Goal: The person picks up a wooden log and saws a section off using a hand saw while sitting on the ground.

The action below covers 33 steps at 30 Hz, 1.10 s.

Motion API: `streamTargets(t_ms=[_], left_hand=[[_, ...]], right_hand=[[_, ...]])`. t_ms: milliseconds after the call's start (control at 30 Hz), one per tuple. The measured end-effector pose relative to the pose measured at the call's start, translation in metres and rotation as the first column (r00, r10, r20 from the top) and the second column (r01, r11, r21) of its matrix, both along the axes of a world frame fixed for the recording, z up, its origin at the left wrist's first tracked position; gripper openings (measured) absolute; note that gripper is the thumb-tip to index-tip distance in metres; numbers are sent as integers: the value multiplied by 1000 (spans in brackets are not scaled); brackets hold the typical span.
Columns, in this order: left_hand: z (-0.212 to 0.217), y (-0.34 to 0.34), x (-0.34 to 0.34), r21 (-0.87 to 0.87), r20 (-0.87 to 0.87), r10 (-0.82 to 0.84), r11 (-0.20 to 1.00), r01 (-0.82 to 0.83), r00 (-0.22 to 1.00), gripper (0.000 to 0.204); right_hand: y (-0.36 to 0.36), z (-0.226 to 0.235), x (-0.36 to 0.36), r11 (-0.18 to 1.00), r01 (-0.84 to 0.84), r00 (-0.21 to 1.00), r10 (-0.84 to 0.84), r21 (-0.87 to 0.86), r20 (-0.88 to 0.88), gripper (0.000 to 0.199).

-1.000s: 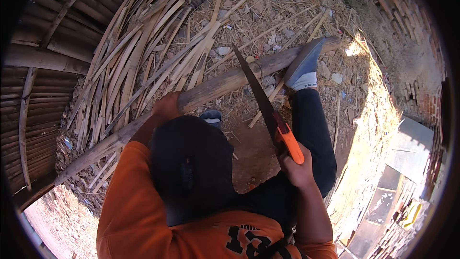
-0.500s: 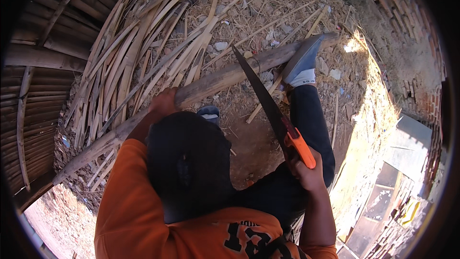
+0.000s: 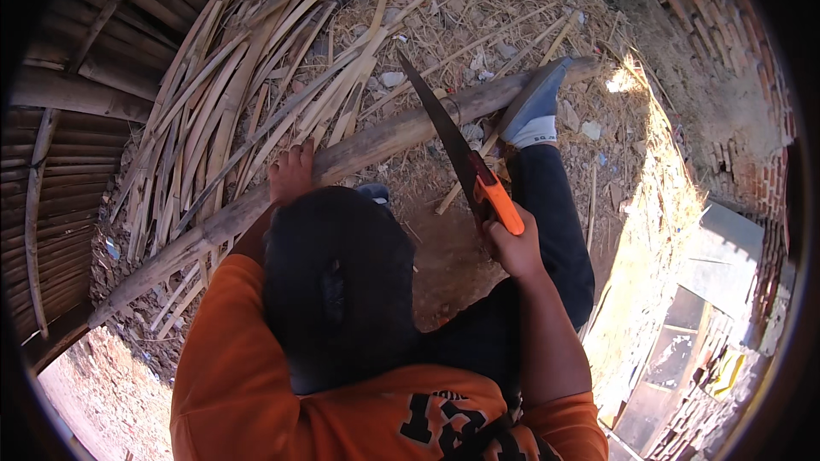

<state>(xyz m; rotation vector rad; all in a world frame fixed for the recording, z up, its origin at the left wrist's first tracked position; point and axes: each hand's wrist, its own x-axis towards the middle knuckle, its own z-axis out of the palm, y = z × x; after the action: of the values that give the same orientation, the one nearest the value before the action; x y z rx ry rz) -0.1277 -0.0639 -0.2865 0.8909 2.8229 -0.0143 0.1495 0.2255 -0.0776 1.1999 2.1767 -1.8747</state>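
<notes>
A handsaw with an orange handle and a dark tapering blade (image 3: 441, 124) is in my right hand (image 3: 515, 243), whose fingers are closed round the handle. Its blade passes over a long wooden pole (image 3: 384, 143); whether the teeth touch the wood I cannot tell. The pole lies slantwise from lower left to upper right. My left hand (image 3: 292, 172) rests on top of it, left of the saw, fingers stretched toward the far side and slightly apart. A blue-grey shoe (image 3: 536, 102) of my right leg presses on the pole near its right end.
Split bamboo strips (image 3: 226, 107) lie in a heap beyond the pole at left. Straw, stones and scraps litter the ground. A slatted bamboo wall (image 3: 64, 205) stands at left, a brick wall (image 3: 717, 60) at right. A dark cap (image 3: 337, 290) hides the middle of the view.
My right hand and the saw have moved up and to the left, farther across the pole. My left hand has shifted slightly, and its fingers are now straighter and spread.
</notes>
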Motion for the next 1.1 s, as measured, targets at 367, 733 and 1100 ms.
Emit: streamTargets(t_ms=[367,733,1100], left_hand=[[34,3,-30,33,558,-113,993,114,822,67],[43,4,-6,-12,458,43,999,-42,888,81],[60,11,4,-26,363,41,999,-34,931,89]], right_hand=[[-24,39,-34,994,-12,998,5,104,66,17],[-6,87,16,992,122,992,-121,-19,16,6],[-4,87,51,995,58,993,-66,83,103,12]])
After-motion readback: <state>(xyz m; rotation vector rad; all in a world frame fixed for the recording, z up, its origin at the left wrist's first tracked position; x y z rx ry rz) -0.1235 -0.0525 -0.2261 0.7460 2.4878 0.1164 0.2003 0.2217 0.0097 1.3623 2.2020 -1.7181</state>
